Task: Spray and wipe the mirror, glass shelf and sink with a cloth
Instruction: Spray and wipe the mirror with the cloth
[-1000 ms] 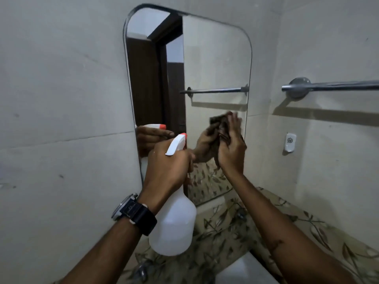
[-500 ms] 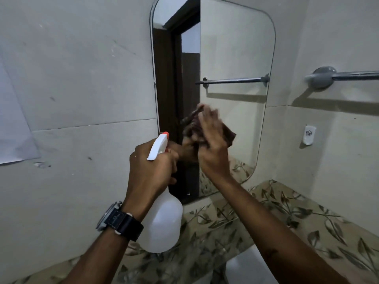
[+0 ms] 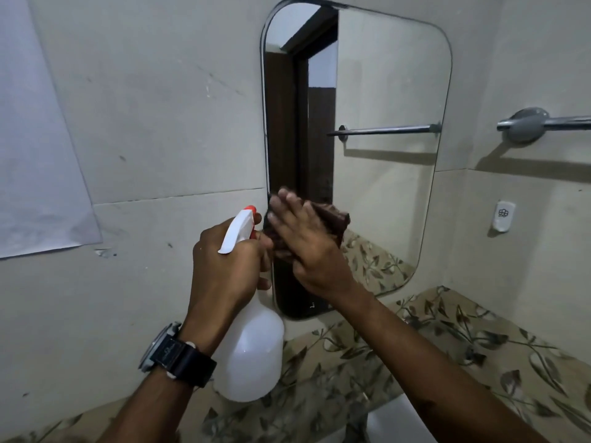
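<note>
The left hand [image 3: 224, 263] curls round the neck of a white spray bottle [image 3: 252, 353], whose orange-tipped nozzle sits just beside the right hand [image 3: 307, 247]. The right hand lies flat with fingers straight, pressing a dark brown cloth [image 3: 334, 219] against the lower left part of the mirror [image 3: 383, 91]. A watch [image 3: 176, 356] sits on the left wrist. Below the right forearm shows a corner of the white sink [image 3: 393, 423]

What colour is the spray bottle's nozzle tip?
The nozzle tip is orange-red; head view shows it.
</note>
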`<action>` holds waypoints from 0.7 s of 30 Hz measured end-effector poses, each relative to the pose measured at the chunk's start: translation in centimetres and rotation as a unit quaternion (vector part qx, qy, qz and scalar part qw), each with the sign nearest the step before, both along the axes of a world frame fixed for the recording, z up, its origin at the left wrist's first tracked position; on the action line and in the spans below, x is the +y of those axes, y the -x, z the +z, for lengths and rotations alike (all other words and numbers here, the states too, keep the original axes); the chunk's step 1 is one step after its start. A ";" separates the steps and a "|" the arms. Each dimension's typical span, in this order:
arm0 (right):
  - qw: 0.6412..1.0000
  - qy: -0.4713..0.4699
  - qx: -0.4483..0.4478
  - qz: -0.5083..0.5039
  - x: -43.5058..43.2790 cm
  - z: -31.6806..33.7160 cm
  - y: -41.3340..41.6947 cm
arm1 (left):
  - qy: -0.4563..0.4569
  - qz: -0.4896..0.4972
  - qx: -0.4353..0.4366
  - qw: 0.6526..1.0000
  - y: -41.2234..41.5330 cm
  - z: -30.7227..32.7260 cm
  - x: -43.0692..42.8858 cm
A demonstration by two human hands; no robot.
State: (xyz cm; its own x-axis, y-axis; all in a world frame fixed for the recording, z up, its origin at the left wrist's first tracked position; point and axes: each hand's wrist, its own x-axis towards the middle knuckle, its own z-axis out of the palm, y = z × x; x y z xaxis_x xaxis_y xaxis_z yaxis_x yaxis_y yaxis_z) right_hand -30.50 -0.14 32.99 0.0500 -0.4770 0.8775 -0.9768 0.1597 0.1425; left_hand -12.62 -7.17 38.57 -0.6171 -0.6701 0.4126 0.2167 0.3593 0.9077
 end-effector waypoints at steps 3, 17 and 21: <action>1.000 0.002 0.003 -0.020 1.9 -3.4 1.2 | -0.009 -0.005 -0.007 1.000 -0.5 -0.1 -0.1; 0.995 0.024 -0.095 -0.033 3.7 -9.2 1.5 | 0.013 -0.007 -0.031 0.999 -1.0 -1.2 0.8; 0.964 0.157 -0.207 -0.047 1.6 -6.9 0.3 | 0.017 -0.012 -0.043 0.999 -1.0 -1.8 1.4</action>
State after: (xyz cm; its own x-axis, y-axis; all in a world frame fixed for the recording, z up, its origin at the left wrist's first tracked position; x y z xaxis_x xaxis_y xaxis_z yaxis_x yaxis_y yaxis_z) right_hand -30.83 1.48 26.12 -0.3661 -0.1695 0.9150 -0.9188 0.2219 -0.3265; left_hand -11.63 -5.79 36.73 -0.6675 -0.6405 0.3797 0.1477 0.3859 0.9106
